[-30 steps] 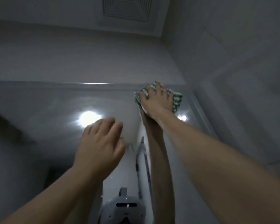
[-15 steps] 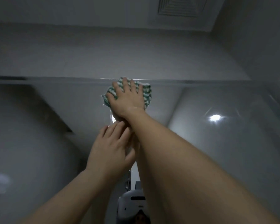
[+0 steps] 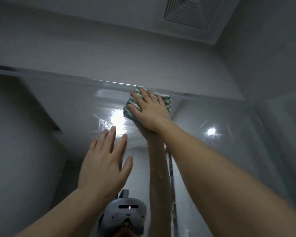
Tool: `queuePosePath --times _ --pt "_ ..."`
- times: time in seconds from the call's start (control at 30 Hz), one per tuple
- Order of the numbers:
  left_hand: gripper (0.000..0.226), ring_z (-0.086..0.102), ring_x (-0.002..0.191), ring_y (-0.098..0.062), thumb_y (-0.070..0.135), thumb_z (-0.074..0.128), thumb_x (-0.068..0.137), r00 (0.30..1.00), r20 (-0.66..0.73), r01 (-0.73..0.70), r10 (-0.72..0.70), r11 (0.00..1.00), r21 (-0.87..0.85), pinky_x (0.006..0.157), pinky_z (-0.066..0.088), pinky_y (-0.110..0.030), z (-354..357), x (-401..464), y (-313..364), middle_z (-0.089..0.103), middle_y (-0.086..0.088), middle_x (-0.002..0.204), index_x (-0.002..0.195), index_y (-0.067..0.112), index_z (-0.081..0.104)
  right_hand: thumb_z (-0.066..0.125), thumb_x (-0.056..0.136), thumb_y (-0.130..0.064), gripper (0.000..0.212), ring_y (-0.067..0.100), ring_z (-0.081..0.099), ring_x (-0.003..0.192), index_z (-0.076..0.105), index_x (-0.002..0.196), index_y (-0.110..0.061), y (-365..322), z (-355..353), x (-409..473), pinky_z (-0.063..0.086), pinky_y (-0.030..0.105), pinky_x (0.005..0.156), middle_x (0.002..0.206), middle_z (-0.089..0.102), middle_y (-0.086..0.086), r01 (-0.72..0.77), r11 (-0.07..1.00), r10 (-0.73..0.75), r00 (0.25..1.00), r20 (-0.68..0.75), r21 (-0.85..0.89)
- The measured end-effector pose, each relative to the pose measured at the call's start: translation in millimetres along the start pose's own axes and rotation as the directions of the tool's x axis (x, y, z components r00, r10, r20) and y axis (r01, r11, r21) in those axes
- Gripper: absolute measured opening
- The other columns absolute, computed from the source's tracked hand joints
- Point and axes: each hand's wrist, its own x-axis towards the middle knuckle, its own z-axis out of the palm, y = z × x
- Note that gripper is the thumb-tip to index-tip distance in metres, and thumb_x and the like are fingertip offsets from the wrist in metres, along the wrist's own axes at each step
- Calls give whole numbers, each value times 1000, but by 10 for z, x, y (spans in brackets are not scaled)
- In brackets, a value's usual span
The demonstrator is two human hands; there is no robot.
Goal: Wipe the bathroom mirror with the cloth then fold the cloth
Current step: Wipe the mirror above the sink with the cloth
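The green-and-white checked cloth (image 3: 167,100) lies flat under the right hand's (image 3: 150,111) straight, spread fingers (image 3: 144,95), pressed against the mirror (image 3: 212,151) at its top edge. Left hand (image 3: 103,165) hovers below-left, fingers straight.

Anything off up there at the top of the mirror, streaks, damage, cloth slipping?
Nothing looks damaged. The right hand presses the cloth flat at the mirror's top edge. Faint streaks show left of it; the left hand hovers open.
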Motion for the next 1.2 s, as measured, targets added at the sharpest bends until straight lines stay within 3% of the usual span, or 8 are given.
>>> queuePosePath --times 0.2,0.4,0.47,0.6,0.7,0.8,0.97,1.2 --pt "57 43 131 -30 49 31 89 996 79 -33 33 999 -8 105 17 -44 177 35 716 46 -10 142 134 22 53 19 97 -57 57 13 -5 146 8 150 -38 876 -124 -499 -6 41 118 159 -5 -8 -91 995 90 996 -10 -43" --pt "56 41 134 -27 51 30 87 986 149 -65 69 997 -35 107 30 -49 205 175 1402 44 -7 145 134 27 51 19 97 -58 57 14 -4 146 8 149 -39 1247 -167 -758 -6 41 118 160 -3 -7 -164 985 163 986 -22 -54" --pt "58 26 142 -23 51 25 89 982 167 -85 88 996 -25 113 20 -47 192 247 1374 29 -3 153 142 31 37 19 97 -57 56 15 -3 146 10 150 -37 1206 -133 -750 -6 41 118 160 -1 -6 -216 975 213 976 -48 -62" --pt "54 52 123 -23 50 36 82 984 172 -59 56 998 11 99 42 -47 85 249 867 56 -5 134 126 27 58 17 99 -53 56 22 -6 146 13 151 -31 839 -60 -565 -8 46 117 160 -4 1 -489 872 489 870 -62 17" --pt "61 43 132 -25 51 24 86 984 172 -54 54 999 -1 104 37 -48 -42 163 306 47 -5 142 135 27 49 14 99 -52 57 27 -8 146 12 151 -28 538 -41 -398 -9 50 116 160 -6 5 -572 820 572 819 -47 20" --pt "73 28 140 -23 54 5 82 988 155 -27 25 1000 12 111 26 -45 -177 103 -193 31 -3 152 145 29 33 13 99 -52 58 27 -8 146 10 151 -27 258 -5 -294 -9 51 116 160 -6 5 -565 825 564 824 -50 13" --pt "57 52 120 -30 47 29 86 994 111 6 -8 1000 16 95 44 -50 -268 -26 -784 55 -10 133 130 21 55 17 100 -49 56 27 -7 146 13 151 -28 -668 188 -4 -9 50 115 160 -5 5 -416 909 417 906 -71 16" --pt "53 52 122 -30 41 32 89 1000 -7 -17 17 1000 -8 99 43 -51 -214 -262 -1031 54 -11 135 129 16 57 17 99 -52 57 27 -10 146 12 151 -30 -1634 399 215 -12 50 114 159 -7 5 -170 985 171 984 -55 22"
